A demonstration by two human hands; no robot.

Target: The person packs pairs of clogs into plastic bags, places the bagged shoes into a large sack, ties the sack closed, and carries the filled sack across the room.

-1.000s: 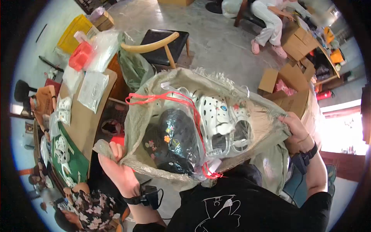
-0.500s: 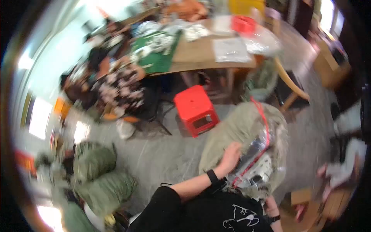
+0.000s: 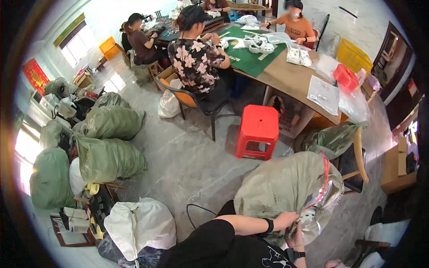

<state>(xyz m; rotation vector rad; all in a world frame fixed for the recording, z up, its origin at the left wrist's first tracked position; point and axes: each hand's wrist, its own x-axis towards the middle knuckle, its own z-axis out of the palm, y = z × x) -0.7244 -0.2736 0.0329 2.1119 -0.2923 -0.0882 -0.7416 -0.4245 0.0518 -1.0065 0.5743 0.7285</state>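
A large grey-green woven sack lies at my right on the floor, its mouth turned toward me. Bagged white shoes with holes show in the opening, under clear plastic. Along the mouth runs a red strap. My left hand is closed on the near edge of the sack, fingers pinched together. Right below it, my right hand also grips the sack's edge; its fingers are partly hidden. Both hands are close together beside the shoes.
A red stool stands beyond the sack. Several people sit around a long table with white clogs on a green mat. Full green sacks and a white sack are on the left. A wooden chair stands right.
My view has swung left and steadied. My left hand has moved from above the sack's opening to its near edge, next to my right hand. Both now grip the sack.
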